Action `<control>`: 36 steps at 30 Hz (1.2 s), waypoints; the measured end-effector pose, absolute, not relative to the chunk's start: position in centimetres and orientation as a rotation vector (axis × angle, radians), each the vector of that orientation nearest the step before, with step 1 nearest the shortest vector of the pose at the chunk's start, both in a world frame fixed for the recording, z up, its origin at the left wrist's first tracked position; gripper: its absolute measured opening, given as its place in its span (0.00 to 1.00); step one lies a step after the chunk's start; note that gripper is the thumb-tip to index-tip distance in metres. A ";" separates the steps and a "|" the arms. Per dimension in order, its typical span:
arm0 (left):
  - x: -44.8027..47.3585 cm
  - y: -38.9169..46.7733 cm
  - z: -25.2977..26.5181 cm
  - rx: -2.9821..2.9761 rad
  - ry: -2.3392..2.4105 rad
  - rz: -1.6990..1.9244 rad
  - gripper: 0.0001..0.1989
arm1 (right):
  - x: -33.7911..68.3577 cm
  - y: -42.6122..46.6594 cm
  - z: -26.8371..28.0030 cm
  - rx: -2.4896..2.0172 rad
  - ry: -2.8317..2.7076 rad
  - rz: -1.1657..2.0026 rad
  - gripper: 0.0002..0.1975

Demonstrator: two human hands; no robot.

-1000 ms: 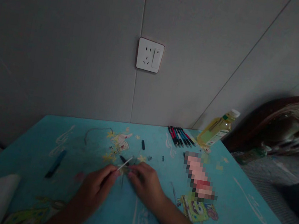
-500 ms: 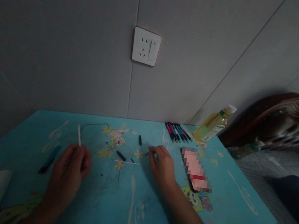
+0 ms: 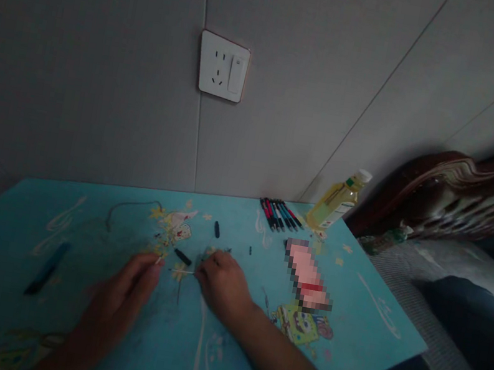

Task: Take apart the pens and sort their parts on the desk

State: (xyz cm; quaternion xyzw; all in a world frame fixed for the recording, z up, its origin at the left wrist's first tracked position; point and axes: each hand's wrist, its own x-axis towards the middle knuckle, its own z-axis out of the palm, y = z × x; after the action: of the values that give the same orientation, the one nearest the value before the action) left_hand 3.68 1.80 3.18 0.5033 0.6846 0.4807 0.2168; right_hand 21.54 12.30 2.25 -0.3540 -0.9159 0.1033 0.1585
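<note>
My left hand [image 3: 128, 288] is closed in a pinch over the table, around a slim white pen refill [image 3: 159, 260] of which only the end shows. On the tabletop, my right hand [image 3: 224, 281] has its fingers bunched together at the right end of another thin refill [image 3: 180, 271]. Whatever lies between those fingers is hidden. Just behind that refill lies a dark pen part [image 3: 182, 256]. Farther back is a short dark piece [image 3: 217, 229], and a tiny dark bit [image 3: 250, 250] lies right of my right hand.
A blue pen barrel [image 3: 47, 268] lies at the left. A row of pens [image 3: 280, 214] and a bottle of yellow liquid [image 3: 338, 200] are at the back right, with a pixelated phone-like object [image 3: 307, 277] nearer. The wall carries a socket [image 3: 222, 67].
My left hand has lowered and moved right, tipping the upright white refill down. My right hand has moved left and nearer, onto the lying refill's end. The view has shifted slightly right.
</note>
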 end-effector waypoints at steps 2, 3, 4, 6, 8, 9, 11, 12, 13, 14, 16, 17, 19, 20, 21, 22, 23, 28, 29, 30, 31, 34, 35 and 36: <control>3.7 1.8 3.1 1.510 1.896 1.220 0.13 | 21.6 12.4 2.2 -1.010 -2.625 0.280 0.06; 3.7 1.7 3.0 1.558 1.889 1.189 0.12 | 21.7 12.4 2.2 -1.009 -2.628 0.271 0.06; 3.7 1.7 3.0 1.601 1.883 1.173 0.11 | 21.7 12.3 2.2 -1.007 -2.633 0.263 0.06; 3.7 1.6 3.0 1.657 1.855 1.142 0.10 | 21.7 12.3 2.2 -1.013 -2.637 0.256 0.05; 3.8 1.5 3.0 1.680 1.825 1.107 0.11 | 21.8 12.2 2.3 -1.021 -2.631 0.271 0.05; 3.9 1.5 3.0 1.691 1.813 1.089 0.11 | 21.8 12.2 2.4 -1.025 -2.620 0.284 0.06; 4.0 1.4 2.8 1.723 1.804 1.071 0.13 | 22.0 12.3 2.5 -1.044 -2.581 0.310 0.07; 4.0 1.4 2.7 1.746 1.807 1.067 0.13 | 22.0 12.4 2.6 -1.061 -2.556 0.321 0.07; 4.0 1.4 2.6 1.772 1.814 1.059 0.14 | 22.0 12.5 2.6 -1.083 -2.532 0.329 0.08; 4.0 1.4 2.5 1.801 1.822 1.044 0.15 | 22.0 12.6 2.6 -1.105 -2.512 0.334 0.09; 3.9 1.6 2.3 1.850 1.826 1.002 0.14 | 21.9 12.8 2.6 -1.134 -2.493 0.340 0.09; 3.9 1.6 2.2 1.867 1.818 0.978 0.13 | 21.8 12.9 2.5 -1.142 -2.492 0.341 0.09; 3.9 1.8 2.0 1.893 1.783 0.924 0.10 | 21.6 13.0 2.5 -1.151 -2.493 0.344 0.06; 3.8 1.9 1.9 1.908 1.760 0.898 0.12 | 21.6 13.0 2.5 -1.155 -2.490 0.350 0.06; 3.8 1.9 1.8 1.924 1.739 0.874 0.14 | 21.6 13.0 2.5 -1.156 -2.482 0.365 0.05; 3.8 2.0 1.7 1.944 1.724 0.854 0.16 | 21.7 13.1 2.6 -1.146 -2.470 0.396 0.05; 3.7 2.0 1.6 1.967 1.714 0.840 0.17 | 21.8 13.0 2.6 -1.120 -2.452 0.449 0.05; 3.5 1.8 1.5 2.026 1.694 0.856 0.17 | 22.7 12.2 3.7 -0.839 -2.306 0.897 0.06; 3.6 1.8 1.6 2.014 1.694 0.860 0.16 | 22.7 11.8 4.0 -0.782 -2.280 0.956 0.06; 3.6 1.8 1.7 1.998 1.698 0.866 0.16 | 22.8 11.5 4.3 -0.729 -2.259 0.998 0.07; 3.7 1.7 1.8 1.981 1.701 0.870 0.15 | 22.8 11.2 4.6 -0.683 -2.243 1.027 0.07; 3.8 1.8 2.0 1.945 1.711 0.889 0.14 | 22.5 10.4 5.1 -0.596 -2.223 1.080 0.09; 3.8 1.8 1.9 1.939 1.717 0.894 0.13 | 22.4 10.3 5.1 -0.583 -2.223 1.088 0.10; 3.8 1.8 1.9 1.938 1.722 0.897 0.13 | 22.3 10.2 5.0 -0.575 -2.225 1.090 0.10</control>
State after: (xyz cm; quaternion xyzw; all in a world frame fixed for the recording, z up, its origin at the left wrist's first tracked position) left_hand 3.81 1.80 1.90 0.6923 0.6155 0.3207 0.1978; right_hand 22.34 10.20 5.05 -0.2159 -0.8359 0.4094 0.2949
